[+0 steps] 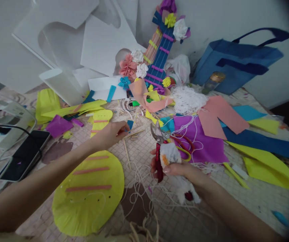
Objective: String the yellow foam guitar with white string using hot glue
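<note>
My right hand (176, 169) is wrapped round red-handled pruning shears (158, 158), whose metal jaws point away from me. A fluffy white piece (171, 153) with orange and dark red spots lies against the handles and hangs below that hand. My left hand (115, 132) has its fingers pinched together over the table. By its fingertips are a small blue scrap (130, 125) and thin wooden sticks (134, 134); what the pinch holds is hidden. Beneath my left forearm lies a yellow guitar-shaped paper craft (91, 201) with pink strips across it and small holes.
Loose white string (144, 181) trails between my hands, from a tangled heap (188, 99). Scissors (184, 143) lie on purple paper (205, 141). Decorated paper guitars (159, 57) lean at the back, near a blue bag (237, 64) and glass jar (213, 82). A phone (24, 154) lies left.
</note>
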The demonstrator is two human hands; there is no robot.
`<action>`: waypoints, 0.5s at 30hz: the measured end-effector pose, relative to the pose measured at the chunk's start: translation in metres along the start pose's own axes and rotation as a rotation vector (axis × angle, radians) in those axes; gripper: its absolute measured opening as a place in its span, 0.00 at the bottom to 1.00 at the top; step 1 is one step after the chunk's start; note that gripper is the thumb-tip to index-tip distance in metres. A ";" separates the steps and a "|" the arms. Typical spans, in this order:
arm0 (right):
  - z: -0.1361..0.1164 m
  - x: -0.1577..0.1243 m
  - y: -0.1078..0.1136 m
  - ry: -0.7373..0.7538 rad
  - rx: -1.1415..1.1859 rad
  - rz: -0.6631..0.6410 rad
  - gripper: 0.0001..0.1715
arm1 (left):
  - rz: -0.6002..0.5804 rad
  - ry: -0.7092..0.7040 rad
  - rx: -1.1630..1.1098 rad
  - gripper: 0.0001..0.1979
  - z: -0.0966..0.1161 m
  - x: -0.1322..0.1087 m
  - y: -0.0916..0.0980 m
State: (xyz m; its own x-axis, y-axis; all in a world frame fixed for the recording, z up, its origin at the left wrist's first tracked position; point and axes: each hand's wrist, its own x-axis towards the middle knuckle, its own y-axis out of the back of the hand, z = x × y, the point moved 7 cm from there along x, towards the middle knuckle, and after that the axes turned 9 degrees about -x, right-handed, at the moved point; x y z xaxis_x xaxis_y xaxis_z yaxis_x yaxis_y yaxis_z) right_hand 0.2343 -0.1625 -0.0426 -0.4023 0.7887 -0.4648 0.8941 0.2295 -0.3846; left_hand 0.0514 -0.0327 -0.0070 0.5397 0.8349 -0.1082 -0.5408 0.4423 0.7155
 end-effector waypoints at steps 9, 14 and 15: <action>-0.004 0.007 -0.013 -0.166 -0.392 -0.033 0.07 | 0.012 0.068 -0.425 0.08 0.000 -0.030 -0.017; -0.019 0.009 -0.031 -0.209 -0.473 0.011 0.11 | -0.049 0.078 -0.546 0.13 0.000 -0.033 -0.024; -0.021 0.010 -0.034 -0.205 -0.494 0.003 0.11 | -0.054 0.077 -0.561 0.14 0.001 -0.034 -0.025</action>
State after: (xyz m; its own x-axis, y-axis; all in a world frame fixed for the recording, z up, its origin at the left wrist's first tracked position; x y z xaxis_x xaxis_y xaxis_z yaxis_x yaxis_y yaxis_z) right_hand 0.2041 -0.1505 -0.0176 -0.3855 0.6737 -0.6304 0.8617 0.5072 0.0151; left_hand 0.0470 -0.0723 -0.0209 0.5392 0.8182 -0.1995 -0.7847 0.5741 0.2339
